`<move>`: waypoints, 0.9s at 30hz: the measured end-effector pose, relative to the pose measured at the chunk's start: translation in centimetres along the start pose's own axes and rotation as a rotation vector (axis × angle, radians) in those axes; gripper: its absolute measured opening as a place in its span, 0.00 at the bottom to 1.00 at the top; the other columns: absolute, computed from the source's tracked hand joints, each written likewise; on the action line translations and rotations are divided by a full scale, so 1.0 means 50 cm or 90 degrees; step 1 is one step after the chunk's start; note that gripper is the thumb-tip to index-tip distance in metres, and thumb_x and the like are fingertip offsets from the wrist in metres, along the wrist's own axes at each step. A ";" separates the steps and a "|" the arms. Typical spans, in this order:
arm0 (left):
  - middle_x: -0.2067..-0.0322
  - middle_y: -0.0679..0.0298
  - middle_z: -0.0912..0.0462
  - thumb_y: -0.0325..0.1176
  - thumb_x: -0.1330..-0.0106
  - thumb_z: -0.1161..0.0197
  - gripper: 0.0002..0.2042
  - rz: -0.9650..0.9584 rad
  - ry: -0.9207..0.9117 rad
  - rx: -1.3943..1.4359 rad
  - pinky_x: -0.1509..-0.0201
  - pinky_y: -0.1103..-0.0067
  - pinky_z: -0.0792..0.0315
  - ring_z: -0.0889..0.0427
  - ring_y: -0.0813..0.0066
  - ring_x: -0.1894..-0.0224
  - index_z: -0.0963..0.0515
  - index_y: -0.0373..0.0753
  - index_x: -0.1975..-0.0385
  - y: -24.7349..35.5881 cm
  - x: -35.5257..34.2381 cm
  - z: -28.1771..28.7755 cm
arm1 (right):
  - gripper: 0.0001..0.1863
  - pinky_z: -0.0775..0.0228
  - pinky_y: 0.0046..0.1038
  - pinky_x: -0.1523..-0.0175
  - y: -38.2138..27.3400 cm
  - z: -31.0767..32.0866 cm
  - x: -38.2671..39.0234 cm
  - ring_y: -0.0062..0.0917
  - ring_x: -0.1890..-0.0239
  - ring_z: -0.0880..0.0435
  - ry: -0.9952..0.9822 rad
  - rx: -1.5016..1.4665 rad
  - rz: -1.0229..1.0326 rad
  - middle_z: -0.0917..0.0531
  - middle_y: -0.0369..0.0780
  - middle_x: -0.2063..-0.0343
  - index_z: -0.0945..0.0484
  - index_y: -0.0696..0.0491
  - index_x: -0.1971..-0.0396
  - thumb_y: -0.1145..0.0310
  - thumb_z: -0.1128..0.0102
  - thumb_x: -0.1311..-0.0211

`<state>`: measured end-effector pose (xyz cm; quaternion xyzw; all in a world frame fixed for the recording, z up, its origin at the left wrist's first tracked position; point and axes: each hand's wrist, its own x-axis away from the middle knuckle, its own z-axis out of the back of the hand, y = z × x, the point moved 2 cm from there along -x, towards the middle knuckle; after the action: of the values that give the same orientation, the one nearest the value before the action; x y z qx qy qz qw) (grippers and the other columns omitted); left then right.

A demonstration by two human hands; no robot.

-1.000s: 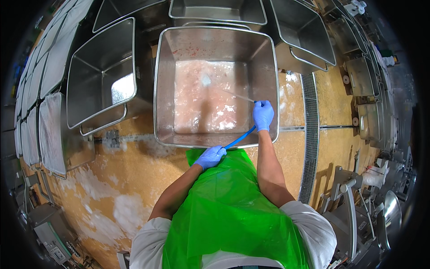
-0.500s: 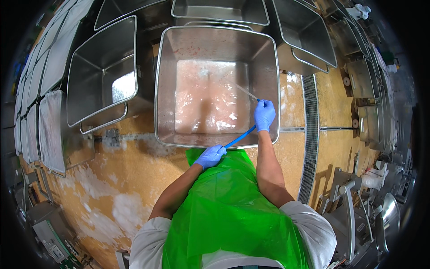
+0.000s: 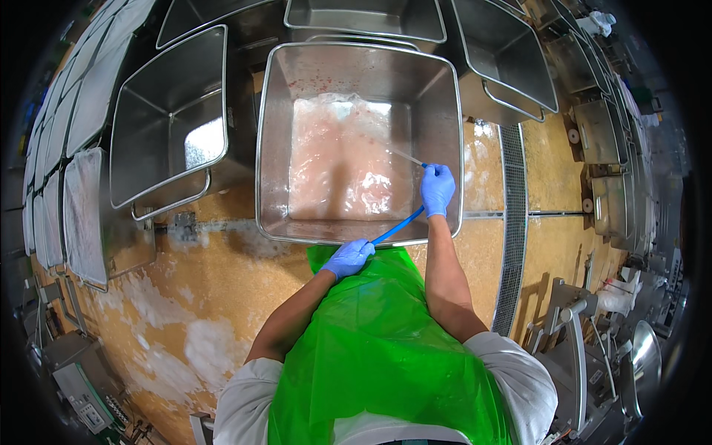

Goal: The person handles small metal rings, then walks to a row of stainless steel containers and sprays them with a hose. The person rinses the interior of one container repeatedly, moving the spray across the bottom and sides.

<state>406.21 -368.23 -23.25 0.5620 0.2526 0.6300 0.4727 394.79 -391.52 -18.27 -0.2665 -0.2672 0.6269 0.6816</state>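
Observation:
Both my hands wear blue gloves and grip one blue hose (image 3: 399, 226). My right hand (image 3: 437, 188) is closed around its front end, over the right inner side of a square steel tub (image 3: 278, 141). A jet of water (image 3: 404, 154) leaves the hose end, pointing left and away from me into the tub. Farther back along the hose, my left hand (image 3: 351, 259) is closed on it at the tub's near rim, against my green apron (image 3: 371, 334). Cloudy pinkish water (image 3: 337, 167) moves over the tub's bottom. Red specks (image 3: 319, 80) dot the far wall.
Other steel tubs stand close by: one at left (image 3: 144, 111), one at right (image 3: 504, 52), one beyond (image 3: 363, 18). A floor drain grate (image 3: 512, 222) runs along the right. White foam (image 3: 211, 352) lies on the yellow floor at left. Steel equipment (image 3: 578, 363) stands at lower right.
The pinkish water has shifted, its foamy edge now reaching farther toward the tub's far wall. My hands and the hose have hardly moved.

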 end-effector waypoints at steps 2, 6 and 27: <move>0.64 0.49 0.24 0.45 0.35 0.60 0.19 0.003 -0.002 -0.002 0.53 0.66 0.34 0.26 0.52 0.59 0.26 0.39 0.67 0.001 0.001 0.001 | 0.13 0.30 0.32 0.59 -0.009 0.001 0.001 0.38 0.67 0.19 0.000 0.001 0.004 0.19 0.47 0.71 0.22 0.57 0.69 0.63 0.49 0.46; 0.64 0.50 0.23 0.46 0.35 0.60 0.20 0.003 -0.005 -0.011 0.52 0.67 0.34 0.26 0.54 0.58 0.25 0.38 0.66 0.000 0.002 0.000 | 0.13 0.30 0.32 0.60 -0.037 0.008 0.010 0.37 0.67 0.19 -0.021 -0.013 0.021 0.19 0.47 0.72 0.22 0.57 0.69 0.64 0.48 0.47; 0.65 0.49 0.23 0.46 0.36 0.59 0.19 0.011 0.002 0.007 0.54 0.67 0.34 0.25 0.53 0.60 0.25 0.37 0.67 -0.006 0.000 -0.006 | 0.11 0.30 0.27 0.66 -0.027 -0.014 0.002 0.27 0.75 0.20 -0.007 -0.050 0.071 0.19 0.45 0.77 0.21 0.59 0.72 0.65 0.44 0.46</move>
<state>406.01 -368.05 -23.56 0.5657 0.2522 0.6334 0.4639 396.25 -391.53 -17.80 -0.3042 -0.2798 0.6543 0.6333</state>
